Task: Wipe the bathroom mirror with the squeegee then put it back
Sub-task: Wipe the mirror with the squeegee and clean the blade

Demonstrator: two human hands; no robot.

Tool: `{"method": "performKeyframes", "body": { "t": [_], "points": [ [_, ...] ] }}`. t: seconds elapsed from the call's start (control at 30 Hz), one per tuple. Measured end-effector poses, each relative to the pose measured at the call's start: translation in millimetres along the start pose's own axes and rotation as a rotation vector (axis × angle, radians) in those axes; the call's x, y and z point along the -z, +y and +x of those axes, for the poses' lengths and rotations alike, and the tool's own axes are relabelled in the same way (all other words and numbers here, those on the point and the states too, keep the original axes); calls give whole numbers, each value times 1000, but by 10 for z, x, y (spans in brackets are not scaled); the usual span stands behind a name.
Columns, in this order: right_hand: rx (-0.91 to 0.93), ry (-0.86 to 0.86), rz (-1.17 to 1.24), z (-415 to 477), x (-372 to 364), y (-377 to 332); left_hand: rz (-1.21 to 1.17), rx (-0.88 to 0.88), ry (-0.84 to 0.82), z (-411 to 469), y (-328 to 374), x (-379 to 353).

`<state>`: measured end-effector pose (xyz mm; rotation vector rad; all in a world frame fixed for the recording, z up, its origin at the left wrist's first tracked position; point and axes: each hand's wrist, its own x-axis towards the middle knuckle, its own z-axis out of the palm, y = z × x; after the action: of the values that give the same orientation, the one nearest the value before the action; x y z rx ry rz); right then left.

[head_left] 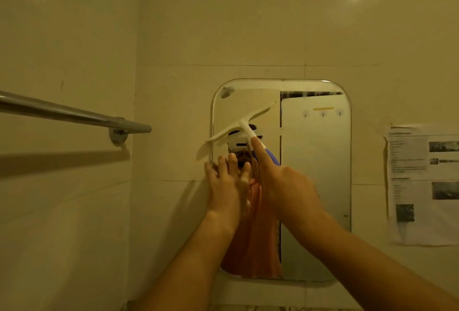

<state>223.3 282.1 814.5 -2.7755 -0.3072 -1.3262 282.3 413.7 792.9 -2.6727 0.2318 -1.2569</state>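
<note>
A rounded rectangular mirror (315,161) hangs on the tiled wall. A white squeegee (238,125) lies tilted against its upper left part, blade running from lower left to upper right and overhanging the mirror's left edge. My right hand (280,184) grips the squeegee's handle, index finger stretched along it. My left hand (228,181) rests flat with spread fingers on the mirror's left edge, just below the blade. The mirror reflects a person's orange top, a headset and a door.
A metal towel bar (74,114) juts from the left wall at mirror height. A printed paper sheet (422,184) is taped to the wall right of the mirror. A small suction hook (227,92) sits at the mirror's top left corner.
</note>
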Motion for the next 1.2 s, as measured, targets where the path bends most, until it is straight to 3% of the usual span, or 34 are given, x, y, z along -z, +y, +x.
{"method": "performKeyframes", "body": {
  "t": [0.23,0.47,0.63,0.93,1.07,1.2],
  "points": [
    [-12,-147,79,-141,210,56,40,4,-16,-12,29,31],
    [82,175,103,557,546,-4,67,-15,-25,-28,37,57],
    [32,148,49,626,357,-64,59,-14,-20,-16,13,41],
    [-49,81,29,-231,-142,103,11,-18,-33,4,-9,-25],
    [-50,49,76,-294,-112,72,11,-18,-41,8,21,-29],
    [-18,125,135,15,188,11,-26,-34,-10,14,13,-37]
  ]
}}
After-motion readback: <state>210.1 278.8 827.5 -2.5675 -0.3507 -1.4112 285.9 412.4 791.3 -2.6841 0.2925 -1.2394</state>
